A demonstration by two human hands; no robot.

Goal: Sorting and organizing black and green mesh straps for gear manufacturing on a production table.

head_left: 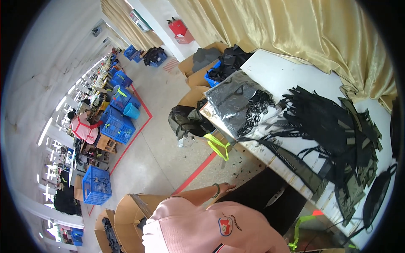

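My left hand (226, 188) hangs beside my dark trousers, a green bangle on its wrist. Its fingers look loosely stretched out, small in the picture, and I see nothing held in them. My right hand is out of sight. On the white worktable (270, 69) to the right lies a heap of black straps (312, 120). Black buckles (259, 103) are bunched next to a clear plastic bag (234, 95) with dark contents. Olive and black mesh fabric pieces (295, 164) stretch along the table's near edge.
Open cardboard boxes (128, 211) stand at lower left. A dark bag (183, 120) rests by the table's far corner, near neon-yellow strips (218, 146). Blue crates (97, 184) line the left side, where a person in pink (84, 127) works. Gold curtains (295, 29) hang behind the table.
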